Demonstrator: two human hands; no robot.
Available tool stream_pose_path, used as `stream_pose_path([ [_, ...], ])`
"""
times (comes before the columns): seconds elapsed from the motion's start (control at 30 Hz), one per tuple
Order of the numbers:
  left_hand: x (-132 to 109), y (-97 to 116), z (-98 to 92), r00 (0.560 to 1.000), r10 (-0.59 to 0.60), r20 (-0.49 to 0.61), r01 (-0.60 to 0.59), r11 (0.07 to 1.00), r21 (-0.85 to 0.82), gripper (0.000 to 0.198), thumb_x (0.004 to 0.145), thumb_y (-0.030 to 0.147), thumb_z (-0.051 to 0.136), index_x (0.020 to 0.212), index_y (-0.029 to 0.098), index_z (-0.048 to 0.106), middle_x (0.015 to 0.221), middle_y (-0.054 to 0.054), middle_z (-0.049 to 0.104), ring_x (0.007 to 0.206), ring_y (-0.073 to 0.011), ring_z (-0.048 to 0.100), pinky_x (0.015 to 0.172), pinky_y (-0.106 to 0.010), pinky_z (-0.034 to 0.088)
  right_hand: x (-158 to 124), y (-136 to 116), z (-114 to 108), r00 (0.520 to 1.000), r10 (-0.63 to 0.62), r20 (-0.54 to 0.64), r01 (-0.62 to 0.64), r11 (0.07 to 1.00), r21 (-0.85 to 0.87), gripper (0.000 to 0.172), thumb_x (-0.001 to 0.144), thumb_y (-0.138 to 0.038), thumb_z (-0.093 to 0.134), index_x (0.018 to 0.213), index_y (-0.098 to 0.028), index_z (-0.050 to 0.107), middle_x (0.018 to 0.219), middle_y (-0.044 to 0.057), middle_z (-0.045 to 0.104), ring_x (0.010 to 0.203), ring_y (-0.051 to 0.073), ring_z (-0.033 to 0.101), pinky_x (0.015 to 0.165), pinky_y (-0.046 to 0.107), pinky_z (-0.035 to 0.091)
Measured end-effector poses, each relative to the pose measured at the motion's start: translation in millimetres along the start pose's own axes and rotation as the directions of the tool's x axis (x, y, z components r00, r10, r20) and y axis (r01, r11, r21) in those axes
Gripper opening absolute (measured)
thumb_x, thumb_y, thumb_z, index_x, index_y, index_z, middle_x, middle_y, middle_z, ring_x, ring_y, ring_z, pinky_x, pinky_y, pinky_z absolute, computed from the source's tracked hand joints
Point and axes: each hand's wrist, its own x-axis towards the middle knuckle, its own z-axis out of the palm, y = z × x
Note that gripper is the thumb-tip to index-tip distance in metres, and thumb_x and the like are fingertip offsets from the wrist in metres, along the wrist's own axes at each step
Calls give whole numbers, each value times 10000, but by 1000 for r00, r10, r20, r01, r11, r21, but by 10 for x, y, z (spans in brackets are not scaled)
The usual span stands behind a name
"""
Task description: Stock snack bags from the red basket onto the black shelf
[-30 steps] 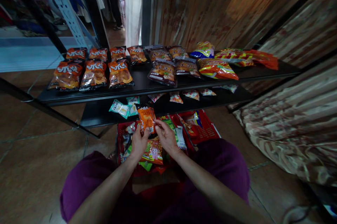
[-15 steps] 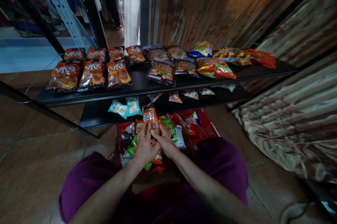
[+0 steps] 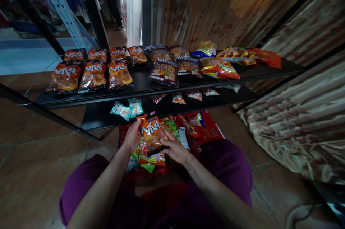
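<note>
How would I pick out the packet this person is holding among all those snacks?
Find the black shelf, then the red basket on the floor before it. Just above the basket, the left hand and right hand hold one orange packet. Its look-alikes lie flat on the shelf's left end; this one alone is held.

orange snack packet (image 3: 151, 134) — face-up, tilted
</note>
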Motion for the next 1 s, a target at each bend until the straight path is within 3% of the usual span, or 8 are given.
stream_pose_path([
  [0.1,37,15,27,993,-98,73,109,977,-182,329,851,413,568,1025,142,640,982,-104,712,935,-235,672,890,-398,506,-12,25,59,999,19,41,-17,999,-45,700,613,-203,807,1246,-348,544,1325,-3,579,1022,193,657,668,260,568],
  [0.3,121,-20,7,991,-98,-88,64,944,-324,202,869,316,552,959,156,639,886,-58,724,819,-195,692,833,-364,537,32,135,163,993,-93,-73,92,996,-18,449,630,-298,804,1054,-218,682,1099,50,711,981,199,675,779,289,552],
  [0.5,136,-19,-6,971,-71,-227,-6,946,-323,150,833,269,595,915,152,639,817,-52,719,712,-167,687,739,-322,557,48,307,208,975,-78,-206,88,995,38,411,542,-251,846,921,-230,689,882,4,745,833,167,693,719,269,543],
  [0.7,125,0,2,959,-52,-277,-41,946,-320,102,809,237,615,864,154,631,770,-37,711,691,-156,680,720,-296,552,20,365,225,973,-71,-220,95,990,101,360,527,-266,847,848,-247,685,829,-8,738,802,163,688,723,277,550],
  [0.83,106,56,2,978,-21,-209,-47,948,-315,74,771,206,638,808,149,610,734,-18,698,649,-140,664,721,-294,544,8,333,183,958,-93,-271,100,995,13,320,566,-301,828,854,-247,697,805,-9,735,739,163,677,599,253,528],
  [1.0,86,163,-34,982,110,-154,-136,977,-167,312,586,146,777,845,163,604,713,14,686,627,-122,650,653,-246,514,-49,261,107,955,-113,-273,108,994,-32,384,526,-308,847,868,-206,706,780,14,737,664,154,662,553,246,509],
])
